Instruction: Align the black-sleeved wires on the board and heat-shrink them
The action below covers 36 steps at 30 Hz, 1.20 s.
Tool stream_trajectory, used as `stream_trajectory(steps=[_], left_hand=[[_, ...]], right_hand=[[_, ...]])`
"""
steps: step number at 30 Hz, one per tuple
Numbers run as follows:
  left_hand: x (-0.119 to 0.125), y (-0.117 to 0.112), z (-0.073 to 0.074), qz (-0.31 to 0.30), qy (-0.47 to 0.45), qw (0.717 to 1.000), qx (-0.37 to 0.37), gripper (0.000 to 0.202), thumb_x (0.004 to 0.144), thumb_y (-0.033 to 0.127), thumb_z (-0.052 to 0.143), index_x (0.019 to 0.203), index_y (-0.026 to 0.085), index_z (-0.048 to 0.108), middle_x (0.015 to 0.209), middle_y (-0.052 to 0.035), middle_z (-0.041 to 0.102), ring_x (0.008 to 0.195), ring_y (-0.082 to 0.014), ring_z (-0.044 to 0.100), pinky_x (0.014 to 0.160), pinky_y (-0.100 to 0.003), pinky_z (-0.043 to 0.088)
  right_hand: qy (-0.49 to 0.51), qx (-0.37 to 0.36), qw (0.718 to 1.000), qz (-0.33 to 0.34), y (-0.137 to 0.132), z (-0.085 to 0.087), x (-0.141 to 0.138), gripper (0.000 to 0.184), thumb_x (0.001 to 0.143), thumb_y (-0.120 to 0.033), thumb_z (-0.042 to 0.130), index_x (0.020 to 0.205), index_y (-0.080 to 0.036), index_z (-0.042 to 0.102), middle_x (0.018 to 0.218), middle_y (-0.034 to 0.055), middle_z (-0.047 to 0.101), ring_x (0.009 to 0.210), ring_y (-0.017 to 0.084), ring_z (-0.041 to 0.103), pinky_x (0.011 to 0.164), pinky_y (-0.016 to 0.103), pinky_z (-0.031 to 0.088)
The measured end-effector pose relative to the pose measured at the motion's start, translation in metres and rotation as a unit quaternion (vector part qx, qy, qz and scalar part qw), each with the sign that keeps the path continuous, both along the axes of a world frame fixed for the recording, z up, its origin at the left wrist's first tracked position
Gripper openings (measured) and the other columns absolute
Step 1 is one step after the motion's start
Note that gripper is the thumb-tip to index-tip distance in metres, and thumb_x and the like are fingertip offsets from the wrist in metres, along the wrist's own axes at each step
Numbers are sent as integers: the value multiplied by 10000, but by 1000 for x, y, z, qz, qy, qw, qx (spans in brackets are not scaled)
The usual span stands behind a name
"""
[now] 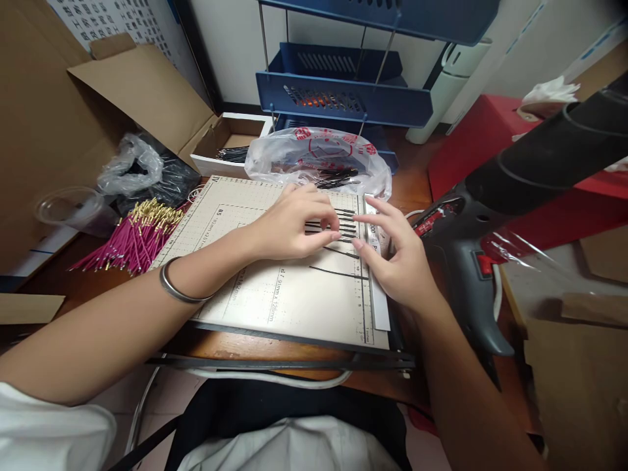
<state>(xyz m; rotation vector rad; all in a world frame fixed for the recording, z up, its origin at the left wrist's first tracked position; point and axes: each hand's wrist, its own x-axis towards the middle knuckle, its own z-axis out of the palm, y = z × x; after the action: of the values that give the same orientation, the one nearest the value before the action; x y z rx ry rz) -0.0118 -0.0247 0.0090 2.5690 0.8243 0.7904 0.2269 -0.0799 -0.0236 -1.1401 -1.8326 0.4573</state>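
Note:
Several thin black wires (pixel 338 275) lie roughly side by side across the cream, ruled board of a paper trimmer (pixel 304 304). Their thicker ends point to the white strip (pixel 380 304) along the board's right edge. My left hand (pixel 299 222) rests over the wires, thumb and index finger curled together in a pinch. Whatever is between those fingertips is too small to make out. Facing it from the right, my right hand (pixel 397 252) has its fingers spread, the tips close to the wire ends. Part of the row is hidden under my left hand.
Left of the board lies a bundle of magenta wires with gold ends (pixel 142 235). Behind are a clear plastic bag (pixel 318 150) with dark wires, an open box (pixel 230 134) and blue shelves (pixel 343 98). A dark grey handheld tool (pixel 456 261) stands close on the right.

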Motion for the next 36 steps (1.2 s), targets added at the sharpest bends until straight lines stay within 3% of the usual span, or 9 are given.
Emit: stream_trajectory(steps=[4, 8, 15, 20, 36], left_hand=[[4, -7, 0, -45, 47, 998, 10, 195, 946, 390, 724, 893, 212, 781, 920, -45, 770, 955, -251, 561, 933, -423, 302], [8, -10, -2, -49, 77, 996, 13, 178, 970, 353, 692, 909, 207, 773, 953, -40, 774, 923, -234, 552, 905, -416, 293], [9, -8, -3, -26, 86, 996, 25, 170, 962, 288, 649, 859, 201, 753, 889, -38, 759, 896, -235, 546, 886, -421, 295], [10, -8, -4, -23, 86, 996, 29, 172, 963, 292, 645, 868, 201, 756, 897, -38, 760, 878, -230, 546, 877, -416, 294], [10, -9, -1, -24, 95, 995, 17, 184, 977, 298, 632, 877, 199, 752, 903, -41, 765, 909, -240, 557, 880, -419, 303]], right_hand=[[97, -36, 994, -28, 4, -7, 3, 455, 888, -274, 716, 1342, -273, 679, 1590, 115, 608, 1536, 326, 528, 1336, 595, 346], [162, -105, 981, -11, 8, -17, 3, 596, 836, -246, 703, 1416, -291, 573, 1561, 93, 603, 1539, 309, 519, 1356, 569, 332], [247, -212, 945, 34, 9, -17, -2, 913, 699, -226, 718, 1504, -340, 303, 1734, 104, 385, 1692, 292, 276, 1398, 583, 221], [238, -257, 934, 73, 8, -9, -1, 888, 687, -241, 746, 1443, -336, 288, 1706, 122, 425, 1620, 297, 420, 1381, 584, 288], [207, -262, 941, 63, 5, -6, 1, 749, 728, -271, 754, 1360, -322, 355, 1584, 106, 540, 1502, 310, 537, 1305, 570, 417]])
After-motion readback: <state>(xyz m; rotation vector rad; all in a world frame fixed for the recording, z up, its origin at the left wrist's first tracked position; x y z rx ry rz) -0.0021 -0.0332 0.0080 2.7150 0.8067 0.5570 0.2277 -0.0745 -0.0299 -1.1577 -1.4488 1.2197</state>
